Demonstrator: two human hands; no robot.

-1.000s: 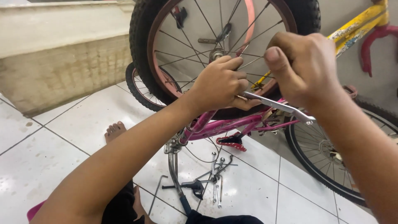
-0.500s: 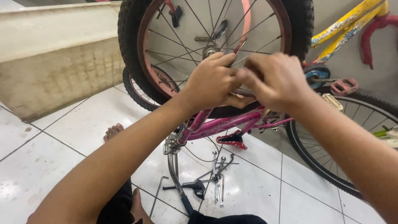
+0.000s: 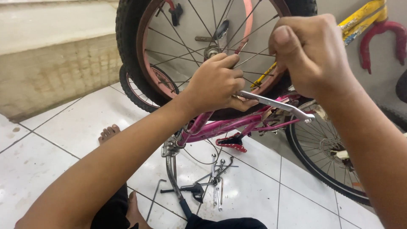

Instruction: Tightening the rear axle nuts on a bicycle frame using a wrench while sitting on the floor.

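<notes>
Our left hand (image 3: pixel 216 85) grips a flat metal wrench (image 3: pixel 275 104) w/ fingers closed, just below the wheel hub (image 3: pixel 210 51) of the pink bike. Right hand (image 3: pixel 311 53) is clenched near the spokes (image 3: pixel 254 53); what it holds we cannot tell.

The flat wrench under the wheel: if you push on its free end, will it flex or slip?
The wrench looks like thin flat steel, so it is probably stiff edgewise but may spring a little flatwise. Only the left hand grips one end, so the smooth bare metal could slip or pivot. It seems light for its length.
</notes>
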